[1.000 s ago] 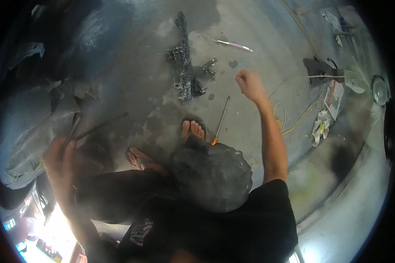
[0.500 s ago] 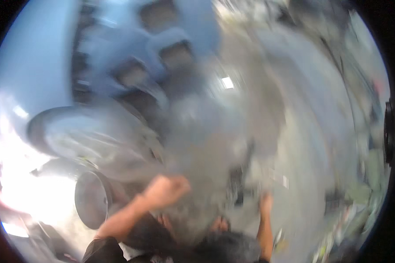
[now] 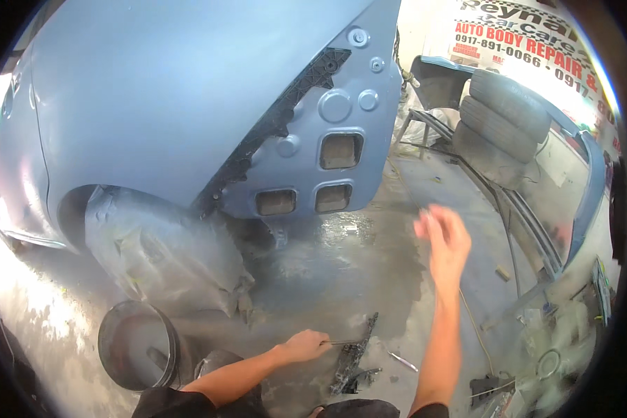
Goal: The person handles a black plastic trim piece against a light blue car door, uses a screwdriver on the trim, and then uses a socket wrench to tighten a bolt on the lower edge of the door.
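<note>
My left hand (image 3: 306,346) is closed around a thin rod-like tool (image 3: 338,342), whose far part reaches over a black plastic bracket (image 3: 352,362) on the floor. Farther forward and to the right, my right hand (image 3: 447,244) is raised with its fingertips drawn together. Anything between them is too small to make out. A slim pale pen-like piece (image 3: 403,361) lies on the floor between the bracket and my right forearm. Ahead stands a blue-grey car body (image 3: 167,90) with a black plastic strip (image 3: 279,115) along its edge and a panel of square openings (image 3: 303,167).
Sheeting (image 3: 160,244) covers the wheel area. A dark bucket (image 3: 136,345) stands at my left. Stacked tyres (image 3: 501,129), a stool (image 3: 425,129) and a blue-edged car panel (image 3: 585,195) are at the right. A thin hose (image 3: 475,327) runs over the floor, near assorted parts (image 3: 547,362).
The head view has swung and sharpened from heavy blur. My right hand has risen forward from low beside me; my left hand now sits lower, with the rod-like tool visible.
</note>
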Motion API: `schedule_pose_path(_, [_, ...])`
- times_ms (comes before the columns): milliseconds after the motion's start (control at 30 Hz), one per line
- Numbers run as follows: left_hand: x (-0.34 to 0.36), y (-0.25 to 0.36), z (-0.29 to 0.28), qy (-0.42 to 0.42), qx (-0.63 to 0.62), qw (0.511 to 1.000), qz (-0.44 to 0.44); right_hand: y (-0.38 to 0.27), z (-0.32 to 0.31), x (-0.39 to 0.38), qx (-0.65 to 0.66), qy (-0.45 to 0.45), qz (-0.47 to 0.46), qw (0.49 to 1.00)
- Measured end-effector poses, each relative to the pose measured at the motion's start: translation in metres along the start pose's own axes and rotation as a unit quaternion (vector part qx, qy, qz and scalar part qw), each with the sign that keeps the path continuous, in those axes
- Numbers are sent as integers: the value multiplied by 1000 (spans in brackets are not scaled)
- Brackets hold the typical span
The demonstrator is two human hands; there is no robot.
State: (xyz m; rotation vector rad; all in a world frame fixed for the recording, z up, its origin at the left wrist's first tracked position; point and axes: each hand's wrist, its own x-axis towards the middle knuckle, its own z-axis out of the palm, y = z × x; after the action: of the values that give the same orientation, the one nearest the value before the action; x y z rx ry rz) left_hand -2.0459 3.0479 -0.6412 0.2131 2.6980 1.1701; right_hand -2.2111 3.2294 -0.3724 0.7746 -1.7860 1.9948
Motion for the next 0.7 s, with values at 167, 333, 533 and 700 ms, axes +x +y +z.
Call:
schedule_pose_path(167, [14, 9, 12, -32, 23, 999, -27, -59, 120, 89, -83, -47, -274, 957])
schedule_pose_path(333, [17, 8, 21, -13, 49, 999, 21, -77, 180, 128, -133, 35, -339, 931])
schedule_pose_path(533, [21, 10, 23, -54, 25, 998, 14, -69, 205, 151, -220, 69, -404, 885])
schedule_pose_path(700, [19, 10, 21, -57, 23, 998, 24, -65, 206, 153, -250, 82, -398, 879])
